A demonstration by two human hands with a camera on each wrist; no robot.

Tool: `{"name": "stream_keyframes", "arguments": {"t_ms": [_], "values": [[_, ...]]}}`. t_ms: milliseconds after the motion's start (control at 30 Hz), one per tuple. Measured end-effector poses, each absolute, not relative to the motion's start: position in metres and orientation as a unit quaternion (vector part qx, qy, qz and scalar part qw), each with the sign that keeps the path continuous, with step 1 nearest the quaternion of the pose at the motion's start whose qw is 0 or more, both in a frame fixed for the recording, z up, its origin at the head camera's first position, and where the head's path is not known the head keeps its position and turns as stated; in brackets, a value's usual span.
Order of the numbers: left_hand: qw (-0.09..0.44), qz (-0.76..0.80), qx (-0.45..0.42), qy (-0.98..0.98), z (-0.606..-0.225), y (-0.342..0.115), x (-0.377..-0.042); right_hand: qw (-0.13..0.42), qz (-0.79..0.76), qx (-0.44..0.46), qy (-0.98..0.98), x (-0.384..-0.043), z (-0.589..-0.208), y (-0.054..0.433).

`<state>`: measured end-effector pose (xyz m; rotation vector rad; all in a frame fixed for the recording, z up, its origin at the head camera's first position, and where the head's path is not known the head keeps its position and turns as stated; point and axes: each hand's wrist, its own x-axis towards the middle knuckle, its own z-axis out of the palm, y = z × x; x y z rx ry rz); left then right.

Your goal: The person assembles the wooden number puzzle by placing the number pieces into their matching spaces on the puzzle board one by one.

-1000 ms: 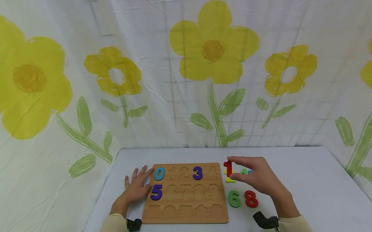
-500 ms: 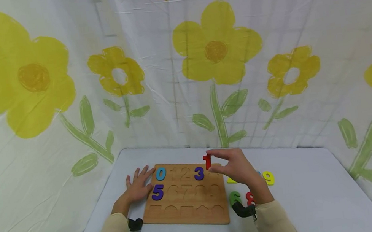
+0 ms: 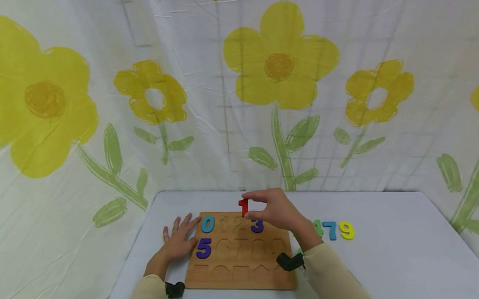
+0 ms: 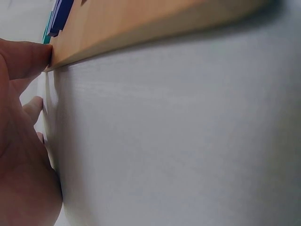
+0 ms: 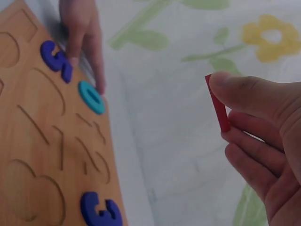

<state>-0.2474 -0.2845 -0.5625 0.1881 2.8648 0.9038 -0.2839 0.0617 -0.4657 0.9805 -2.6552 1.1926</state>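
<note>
Between thumb and fingers my right hand (image 3: 274,208) pinches a red number 1 (image 3: 244,207), held in the air above the top row of a wooden number puzzle board (image 3: 254,280). The right wrist view shows the red piece (image 5: 218,104) edge-on, apart from the board. My left hand (image 3: 178,243) rests at the board's left edge with fingers spread, and its thumb touches that edge in the left wrist view. In the board lie a light blue 0 (image 3: 207,224), a purple 5 (image 3: 204,248) and a purple 3 (image 3: 257,225), the last partly behind my right hand.
Right of the board lie a green 4 (image 3: 318,228), a blue 7 (image 3: 330,230) and a yellow 9 (image 3: 347,230). Other pieces there are mostly hidden by my right arm. A flower-printed curtain (image 3: 214,162) hangs behind the white table (image 3: 393,250).
My right hand has carried the red 1 leftward from the loose pieces to over the board's top row. The 7 and 9 have come into view; the left hand stays put.
</note>
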Motion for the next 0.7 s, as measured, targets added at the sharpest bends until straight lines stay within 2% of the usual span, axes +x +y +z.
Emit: {"name": "stream_keyframes", "arguments": {"t_ms": [233,533,700], "values": [[0.047,0.315,0.072,0.945,-0.565,-0.286,-0.247,-0.005,0.397,0.325,-0.858,-0.297,-0.481,0.038],[0.066,0.303,0.063,0.949,-0.561,-0.285,-0.247,-0.044,0.373,0.324,-0.868,-0.31,-0.509,0.012],[0.049,0.318,0.071,0.944,-0.574,-0.289,-0.252,-0.063,0.354,0.318,-0.878,-0.315,-0.522,0.001]]}}
